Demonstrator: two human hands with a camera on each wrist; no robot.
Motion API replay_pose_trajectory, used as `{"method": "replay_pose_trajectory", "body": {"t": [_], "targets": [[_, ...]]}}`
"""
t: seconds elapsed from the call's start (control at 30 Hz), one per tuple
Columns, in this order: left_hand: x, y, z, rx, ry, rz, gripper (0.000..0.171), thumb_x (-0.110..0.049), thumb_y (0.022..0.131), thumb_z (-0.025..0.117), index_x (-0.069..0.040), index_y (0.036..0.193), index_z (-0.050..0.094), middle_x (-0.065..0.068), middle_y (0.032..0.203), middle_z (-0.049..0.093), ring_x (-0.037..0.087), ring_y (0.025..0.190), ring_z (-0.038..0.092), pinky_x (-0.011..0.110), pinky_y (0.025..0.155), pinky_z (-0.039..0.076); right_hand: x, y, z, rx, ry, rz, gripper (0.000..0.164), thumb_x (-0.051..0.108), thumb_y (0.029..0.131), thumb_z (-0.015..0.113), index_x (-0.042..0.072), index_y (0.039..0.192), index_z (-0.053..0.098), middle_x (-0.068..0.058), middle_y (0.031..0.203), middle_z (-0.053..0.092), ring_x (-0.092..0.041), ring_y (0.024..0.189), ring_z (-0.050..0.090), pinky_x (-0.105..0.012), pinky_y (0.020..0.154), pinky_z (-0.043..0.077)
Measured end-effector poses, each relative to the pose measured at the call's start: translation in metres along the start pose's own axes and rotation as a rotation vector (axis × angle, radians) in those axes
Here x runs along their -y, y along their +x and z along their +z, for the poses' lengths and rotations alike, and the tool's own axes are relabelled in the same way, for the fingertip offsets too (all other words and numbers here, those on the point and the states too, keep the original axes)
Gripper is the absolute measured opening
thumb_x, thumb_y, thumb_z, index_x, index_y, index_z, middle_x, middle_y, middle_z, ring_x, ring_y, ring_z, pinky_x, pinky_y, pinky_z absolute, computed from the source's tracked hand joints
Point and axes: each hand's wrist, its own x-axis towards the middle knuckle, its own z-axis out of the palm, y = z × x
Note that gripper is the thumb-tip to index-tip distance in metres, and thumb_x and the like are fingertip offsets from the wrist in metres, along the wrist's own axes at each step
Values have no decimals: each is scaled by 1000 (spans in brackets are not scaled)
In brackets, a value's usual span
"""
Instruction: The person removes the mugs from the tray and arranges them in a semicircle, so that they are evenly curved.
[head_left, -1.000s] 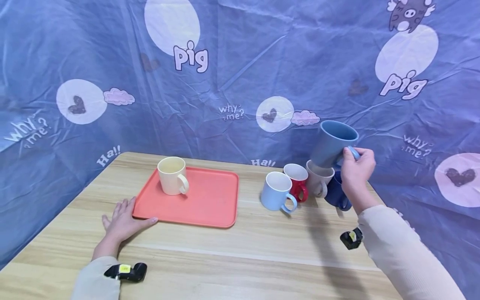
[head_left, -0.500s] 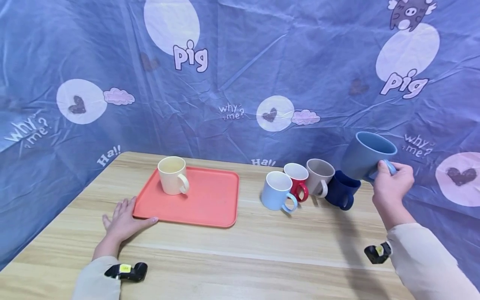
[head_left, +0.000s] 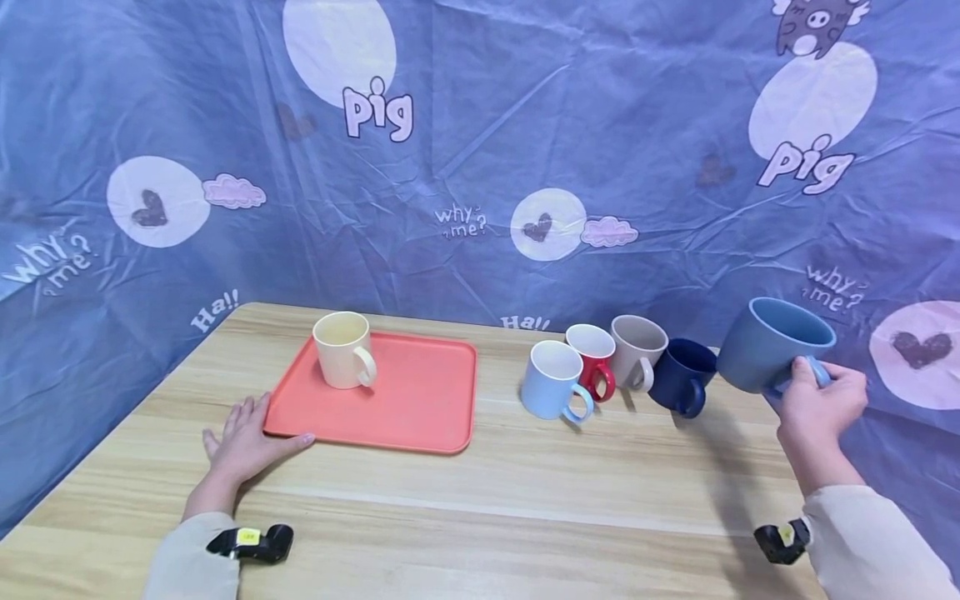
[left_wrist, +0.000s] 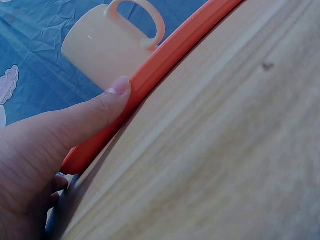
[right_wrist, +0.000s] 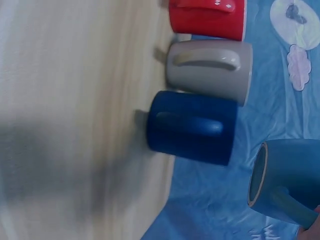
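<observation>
My right hand (head_left: 821,404) grips the handle of a grey-blue mug (head_left: 772,346), which hangs tilted above the table's right side. In the right wrist view this mug (right_wrist: 292,177) shows its underside, and only a bit of the hand appears at the edge. Just left of it stands a dark blue mug (head_left: 681,375), then a grey mug (head_left: 636,354), a red mug (head_left: 596,367) and a light blue mug (head_left: 551,383). My left hand (head_left: 243,442) rests at the near left corner of a coral tray (head_left: 420,417), its thumb (left_wrist: 107,105) along the rim. A cream mug (head_left: 341,354) stands on the tray.
The wooden table (head_left: 450,525) ends at the back against a blue printed cloth (head_left: 465,150). Its right edge lies close below the raised mug.
My right hand has carried the grey-blue mug rightward and lower, from above the grey mug to right of the dark blue one. The left hand has stayed at the tray.
</observation>
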Motion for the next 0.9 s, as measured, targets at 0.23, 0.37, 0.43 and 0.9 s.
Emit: {"method": "replay_pose_trajectory", "body": {"t": [0.23,0.37,0.43,0.9], "targets": [[0,0,0,2,-8,-3,114,-69,60,57,6,134,12,37,132,7,48,121,-4,65,81,-18,-49,31,-12,-14,69,17,15,8,75,65,13,80,52,2,86,47,-6,87,46,-15,75,38],[1,0,0,0,-9,-2,114,-68,60,57,6,134,12,37,131,7,48,121,-5,65,81,-19,-19,-7,-17,-33,93,65,16,1,78,59,12,76,47,2,82,43,-3,82,45,-15,78,36],[1,0,0,2,-9,-2,114,-68,60,57,6,134,12,37,131,7,48,121,-5,65,80,-19,-6,-24,-19,-35,51,77,17,2,79,56,14,74,45,4,81,42,-1,81,44,-15,80,35],[0,0,0,5,-3,-5,115,-69,60,56,5,135,11,37,132,7,48,121,-5,65,81,-19,-32,-33,-28,-28,-300,49,19,20,82,54,27,73,39,13,74,37,-4,80,40,-21,87,31]]}}
